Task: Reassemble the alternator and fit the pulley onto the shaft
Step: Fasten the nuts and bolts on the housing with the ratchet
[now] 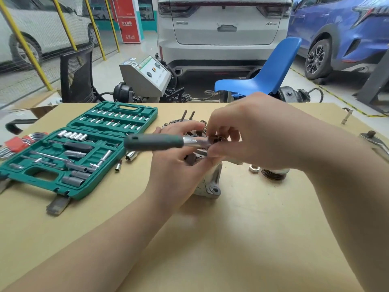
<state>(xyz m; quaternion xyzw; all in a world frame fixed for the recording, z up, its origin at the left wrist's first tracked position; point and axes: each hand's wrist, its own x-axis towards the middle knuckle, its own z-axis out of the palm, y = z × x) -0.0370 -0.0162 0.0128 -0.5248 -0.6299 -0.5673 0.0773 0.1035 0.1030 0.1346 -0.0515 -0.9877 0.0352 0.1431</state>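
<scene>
Head view: alternator [207, 182] mostly hand-hidden

1. An open green socket set case [69, 163] lies on my tan table [242, 228], to my left, with sockets and bits seated in its slots.
2. Two loose sockets [131, 155] sit on the table just beside the case's right edge.
3. A red holder of hex keys [15, 143] lies at the far left table edge.
4. Beyond the table stand a blue plastic chair [267, 74], a black mesh chair [76, 74] and a grey machine [147, 76].
5. Further back, a white car [221, 28] is parked, with a blue car [341, 32] to its right.
</scene>
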